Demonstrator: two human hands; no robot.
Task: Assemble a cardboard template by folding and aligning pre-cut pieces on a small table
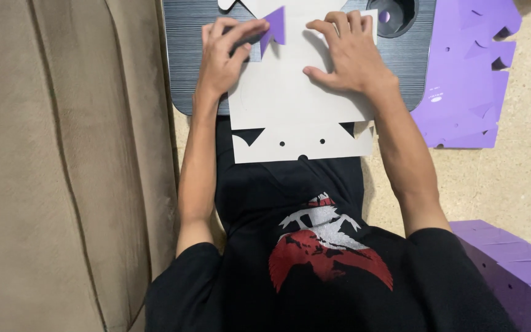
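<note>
While your left hand (225, 52) pinched the purple flap (275, 27) mid-fold, your right hand (345, 52) lay flat, pinning the white card sheet (290, 104) at frame top; creasing likely needed firm pressure.

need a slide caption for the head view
Left hand folds a purple flap of a white card sheet while right hand presses it flat.

left hand (222, 58): folds purple flap (273, 31) | right hand (348, 52): presses white card sheet (290, 104) | dark lap tray (185, 55)
</note>
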